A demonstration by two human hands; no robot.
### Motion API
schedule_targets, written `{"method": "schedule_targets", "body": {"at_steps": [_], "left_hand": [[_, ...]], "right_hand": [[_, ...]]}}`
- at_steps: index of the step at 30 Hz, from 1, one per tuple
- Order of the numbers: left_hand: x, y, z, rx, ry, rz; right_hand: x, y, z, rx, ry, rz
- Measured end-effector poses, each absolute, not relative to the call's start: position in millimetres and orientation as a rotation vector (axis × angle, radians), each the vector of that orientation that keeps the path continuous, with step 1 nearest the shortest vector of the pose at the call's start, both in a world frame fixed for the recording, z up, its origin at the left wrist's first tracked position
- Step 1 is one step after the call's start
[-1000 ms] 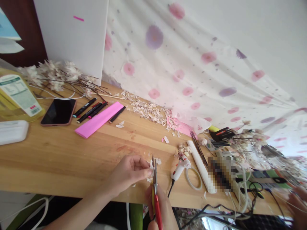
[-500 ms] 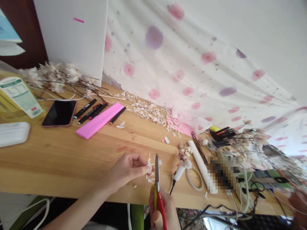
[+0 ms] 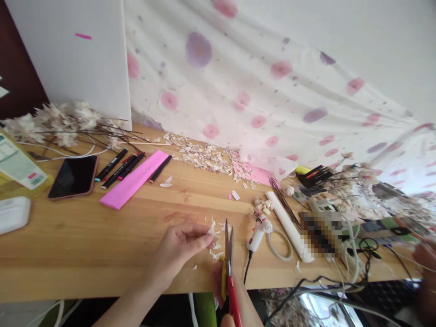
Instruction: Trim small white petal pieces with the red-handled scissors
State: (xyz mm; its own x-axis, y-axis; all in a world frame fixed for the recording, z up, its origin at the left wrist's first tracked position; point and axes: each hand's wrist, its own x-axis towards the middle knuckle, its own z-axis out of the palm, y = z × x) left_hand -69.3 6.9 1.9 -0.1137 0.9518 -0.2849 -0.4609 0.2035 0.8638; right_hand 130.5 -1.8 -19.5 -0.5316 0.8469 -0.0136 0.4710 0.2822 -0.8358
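Note:
Between thumb and fingers, my left hand point(image 3: 190, 245) pinches a small white paper petal point(image 3: 211, 229) above the wooden table point(image 3: 136, 240). My right hand point(image 3: 238, 290) grips a pair of scissors point(image 3: 230, 263) with red and yellow handles. The scissors point up, blades slightly apart, just right of the petal and not touching it. White scraps point(image 3: 215, 253) lie on the table below my fingers. To the right of the scissors rests a white glue gun point(image 3: 257, 236) with a black cord.
Pink crepe paper point(image 3: 134, 179), markers point(image 3: 112, 164) and a phone point(image 3: 73, 177) lie to the left. Paper shreds point(image 3: 207, 156) run along the back by the curtain point(image 3: 238, 91). A white roll point(image 3: 289, 227), tape ring point(image 3: 279, 245) and cables point(image 3: 316, 290) occupy the right. Another person's hand point(image 3: 424, 254) shows at the right edge.
The scissor blades have gone from nearly closed to slightly apart. My left hand still pinches the petal. The view has shifted a little to the right.

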Motion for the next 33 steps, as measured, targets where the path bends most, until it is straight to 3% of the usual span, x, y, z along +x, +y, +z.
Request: {"method": "schedule_targets", "body": {"at_steps": [33], "left_hand": [[-79,7,18,0.622,1.109,1.145]], "right_hand": [[132,2,-15,-1.239,-2.202,1.227]]}}
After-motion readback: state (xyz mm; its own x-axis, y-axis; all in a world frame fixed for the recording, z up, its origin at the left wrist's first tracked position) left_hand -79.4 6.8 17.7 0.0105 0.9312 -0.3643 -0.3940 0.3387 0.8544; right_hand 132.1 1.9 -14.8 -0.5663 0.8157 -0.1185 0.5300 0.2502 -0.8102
